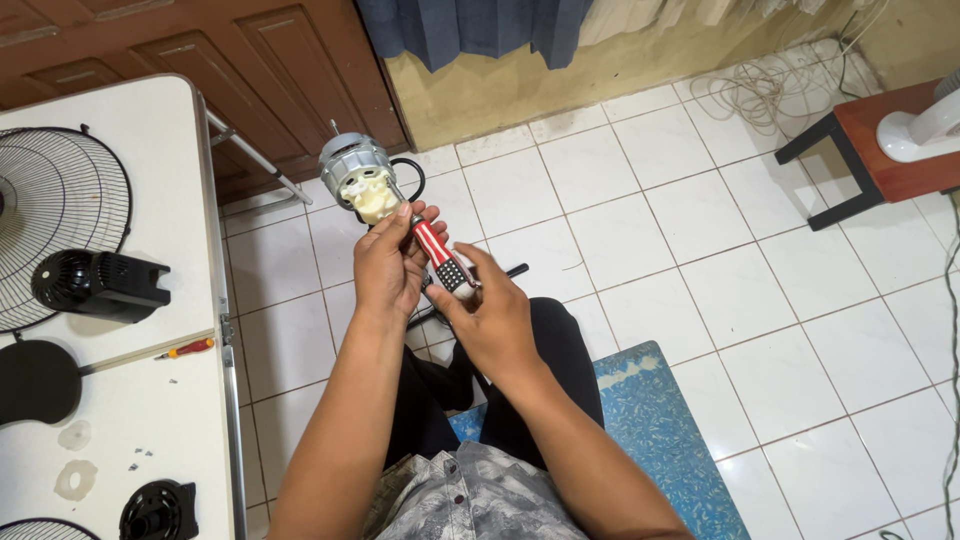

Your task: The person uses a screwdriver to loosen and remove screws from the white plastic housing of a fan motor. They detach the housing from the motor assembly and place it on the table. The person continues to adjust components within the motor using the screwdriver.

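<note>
I hold a small fan motor [358,175] in front of me: a silver metal body with a cream plastic gearbox and a thin shaft sticking up. My left hand [388,262] grips the motor from below, fingers by the gearbox. My right hand [487,315] holds a screwdriver [440,255] with a red, white and black handle. Its tip points up into the motor's gearbox side. A black cable [410,170] loops behind the motor.
A white table [160,400] at left carries a wire fan guard [60,215], a black motor housing [98,283], a small red screwdriver [188,348], black plastic parts and loose screws. White tiled floor, a blue mat [660,420], a wooden stand with a white fan base [915,135].
</note>
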